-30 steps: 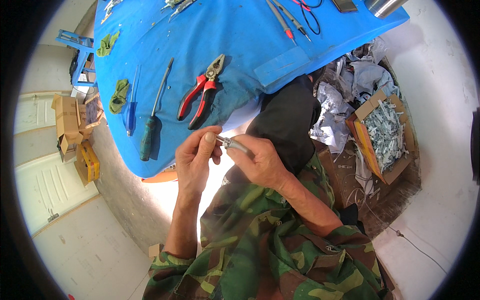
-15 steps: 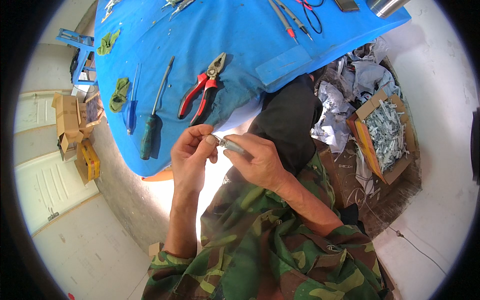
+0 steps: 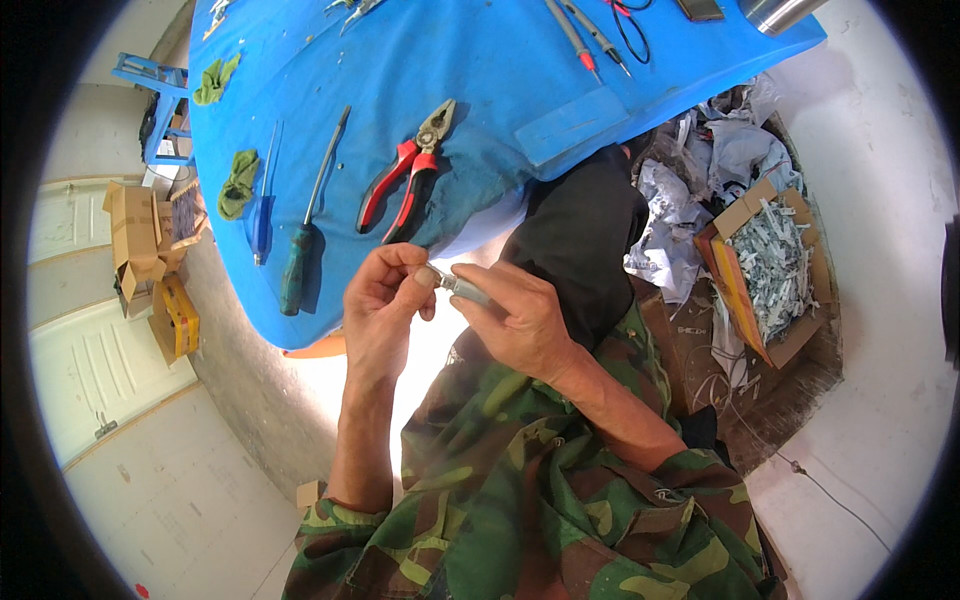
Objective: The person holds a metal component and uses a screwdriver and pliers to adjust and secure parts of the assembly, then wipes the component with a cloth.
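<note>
My right hand (image 3: 525, 318) is closed around a small grey cylindrical piece with a metal end (image 3: 467, 290), held over my lap just off the table's near edge. The thumb and forefinger of my left hand (image 3: 382, 300) pinch the metal end, and their tips hide part of it. Beyond my hands, pliers with red and black handles (image 3: 411, 172) lie on the blue-covered table (image 3: 320, 60). To their left are a screwdriver with a green handle (image 3: 296, 268) and a thinner one with a blue handle (image 3: 262, 235).
Green rags (image 3: 237, 186) lie at the table's left. Red and black test probes (image 3: 584, 58), a metal cylinder (image 3: 778, 12) and a flat blue piece (image 3: 570, 125) are on the right. Below stands a carton of grey-white strips (image 3: 772, 270) beside crumpled plastic bags (image 3: 665, 235). Cartons (image 3: 135, 235) sit left.
The tabletop things have shifted slightly in the picture as the view moved. Both hands keep the same hold on the grey piece, with only a slight shift of the right fingers.
</note>
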`<control>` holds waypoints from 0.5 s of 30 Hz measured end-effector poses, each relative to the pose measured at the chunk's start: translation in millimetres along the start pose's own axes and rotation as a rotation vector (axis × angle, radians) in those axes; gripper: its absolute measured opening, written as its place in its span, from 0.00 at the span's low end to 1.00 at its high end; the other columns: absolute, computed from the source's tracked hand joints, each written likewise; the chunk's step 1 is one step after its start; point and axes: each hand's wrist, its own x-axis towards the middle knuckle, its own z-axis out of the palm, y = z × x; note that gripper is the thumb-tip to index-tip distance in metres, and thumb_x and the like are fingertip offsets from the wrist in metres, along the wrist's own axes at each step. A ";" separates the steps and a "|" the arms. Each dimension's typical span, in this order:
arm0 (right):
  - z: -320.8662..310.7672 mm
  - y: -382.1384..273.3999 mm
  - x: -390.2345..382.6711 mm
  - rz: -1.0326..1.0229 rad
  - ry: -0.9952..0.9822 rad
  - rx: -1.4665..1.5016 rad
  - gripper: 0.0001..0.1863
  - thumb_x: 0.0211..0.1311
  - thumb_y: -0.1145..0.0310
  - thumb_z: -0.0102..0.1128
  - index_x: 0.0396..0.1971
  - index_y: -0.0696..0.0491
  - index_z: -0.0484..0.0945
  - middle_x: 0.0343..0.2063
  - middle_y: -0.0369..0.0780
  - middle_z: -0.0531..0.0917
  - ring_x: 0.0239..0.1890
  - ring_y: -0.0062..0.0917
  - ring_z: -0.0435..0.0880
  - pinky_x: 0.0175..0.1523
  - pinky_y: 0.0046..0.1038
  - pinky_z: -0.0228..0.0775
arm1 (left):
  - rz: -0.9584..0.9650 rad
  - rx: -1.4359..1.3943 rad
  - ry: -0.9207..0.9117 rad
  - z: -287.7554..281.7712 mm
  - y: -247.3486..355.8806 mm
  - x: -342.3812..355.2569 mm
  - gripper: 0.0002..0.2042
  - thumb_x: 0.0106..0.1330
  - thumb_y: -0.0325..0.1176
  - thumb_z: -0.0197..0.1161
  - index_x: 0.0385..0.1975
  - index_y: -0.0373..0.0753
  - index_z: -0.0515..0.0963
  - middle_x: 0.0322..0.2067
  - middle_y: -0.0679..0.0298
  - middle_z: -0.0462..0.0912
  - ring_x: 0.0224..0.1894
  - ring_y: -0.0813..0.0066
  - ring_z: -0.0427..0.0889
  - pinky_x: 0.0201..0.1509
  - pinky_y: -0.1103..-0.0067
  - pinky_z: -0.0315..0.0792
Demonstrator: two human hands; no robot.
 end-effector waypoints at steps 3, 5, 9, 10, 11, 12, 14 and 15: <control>-1.0 -0.6 0.5 -0.002 -0.013 -0.015 0.16 0.63 0.75 0.72 0.50 0.61 0.83 0.28 0.43 0.81 0.25 0.31 0.79 0.32 0.31 0.72 | 0.024 0.058 0.015 1.5 1.0 -0.5 0.08 0.71 0.26 0.68 0.46 0.34 0.78 0.32 0.65 0.82 0.29 0.81 0.77 0.32 0.83 0.71; 0.2 2.0 0.0 -0.005 -0.009 -0.008 0.15 0.64 0.75 0.71 0.49 0.62 0.83 0.28 0.43 0.82 0.26 0.31 0.80 0.32 0.31 0.72 | 0.060 0.100 0.031 5.2 2.0 -1.3 0.08 0.71 0.26 0.68 0.46 0.34 0.78 0.32 0.65 0.82 0.29 0.82 0.77 0.32 0.83 0.71; 2.3 3.8 -1.3 0.028 0.011 0.075 0.14 0.67 0.74 0.70 0.50 0.62 0.83 0.30 0.44 0.84 0.28 0.29 0.82 0.34 0.30 0.74 | 0.082 0.152 0.032 6.4 3.9 -2.6 0.08 0.73 0.25 0.67 0.47 0.32 0.78 0.35 0.65 0.83 0.31 0.82 0.80 0.33 0.84 0.73; 1.9 3.6 -1.4 0.043 0.009 0.097 0.14 0.67 0.74 0.69 0.50 0.62 0.83 0.30 0.44 0.84 0.28 0.28 0.82 0.34 0.30 0.74 | 0.080 0.143 0.028 6.5 4.5 -2.8 0.08 0.73 0.25 0.67 0.47 0.32 0.78 0.34 0.65 0.84 0.31 0.82 0.80 0.33 0.84 0.73; 1.4 3.2 -1.4 0.059 0.007 0.119 0.14 0.68 0.74 0.69 0.50 0.63 0.83 0.30 0.44 0.85 0.28 0.28 0.82 0.34 0.30 0.74 | 0.078 0.134 0.023 6.8 5.0 -2.9 0.08 0.73 0.25 0.67 0.47 0.32 0.78 0.34 0.65 0.84 0.30 0.82 0.80 0.32 0.84 0.74; 0.4 1.3 -1.0 0.095 -0.001 0.141 0.14 0.68 0.74 0.69 0.51 0.62 0.83 0.30 0.44 0.85 0.27 0.27 0.82 0.34 0.29 0.74 | 0.077 0.126 0.019 7.0 5.3 -3.0 0.08 0.73 0.25 0.67 0.47 0.32 0.78 0.34 0.64 0.84 0.30 0.82 0.80 0.32 0.84 0.74; -1.2 -4.3 1.1 0.165 -0.019 0.189 0.14 0.69 0.75 0.68 0.52 0.62 0.83 0.30 0.44 0.86 0.26 0.25 0.82 0.33 0.29 0.74 | 0.056 0.118 0.049 8.1 6.4 -3.3 0.08 0.73 0.27 0.68 0.45 0.33 0.78 0.32 0.64 0.84 0.28 0.82 0.78 0.31 0.83 0.73; -0.4 -1.6 0.6 0.141 -0.023 0.199 0.15 0.69 0.75 0.68 0.52 0.62 0.83 0.30 0.44 0.86 0.26 0.23 0.81 0.33 0.28 0.73 | 0.045 0.114 0.064 8.9 6.9 -3.6 0.08 0.72 0.28 0.69 0.45 0.33 0.79 0.31 0.63 0.83 0.27 0.81 0.78 0.30 0.82 0.72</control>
